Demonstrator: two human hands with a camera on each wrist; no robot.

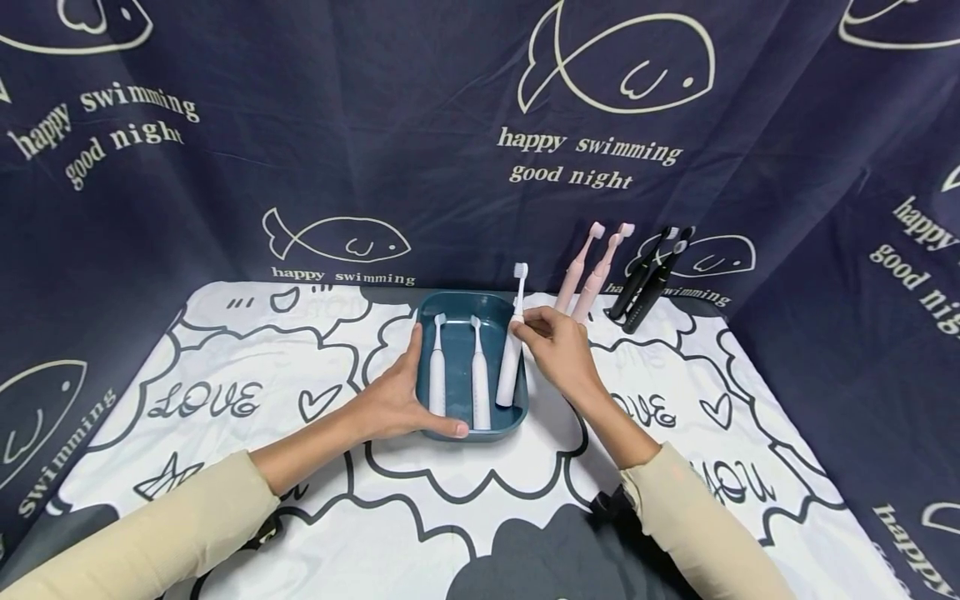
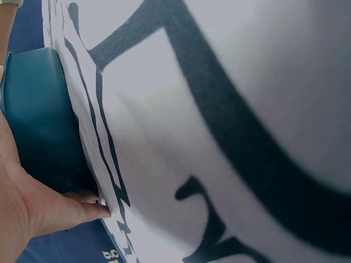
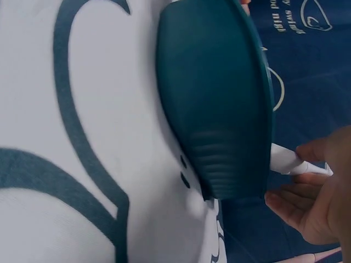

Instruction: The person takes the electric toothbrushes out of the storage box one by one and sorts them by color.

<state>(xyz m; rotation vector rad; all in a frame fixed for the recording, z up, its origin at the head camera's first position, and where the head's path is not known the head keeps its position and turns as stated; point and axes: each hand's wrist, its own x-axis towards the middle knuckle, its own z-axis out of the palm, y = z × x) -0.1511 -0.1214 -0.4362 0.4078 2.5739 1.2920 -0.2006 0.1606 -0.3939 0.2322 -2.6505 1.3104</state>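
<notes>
My left hand [image 1: 397,396] holds the dark teal tray [image 1: 487,306] at its near left corner, fingers along the left side and thumb over the front rim. Two white electric toothbrushes, one on the left [image 1: 438,379] and one in the middle [image 1: 481,392], lie in it, heads towards the back. With thumb and fingers my right hand [image 1: 558,346] pinches a third white electric toothbrush [image 1: 510,367] near its neck, over the tray's right side. Its lower end reaches inside the rim; whether it touches the bottom I cannot tell. In the right wrist view, the tray wall [image 3: 219,98] hides that end.
Pink electric toothbrushes [image 1: 592,287] stand behind my right hand, partly hidden by it. Several black electric toothbrushes [image 1: 645,292] stand to their right. A patterned white cloth [image 1: 300,375] covers the table, and a dark blue curtain [image 1: 420,125] hangs behind it.
</notes>
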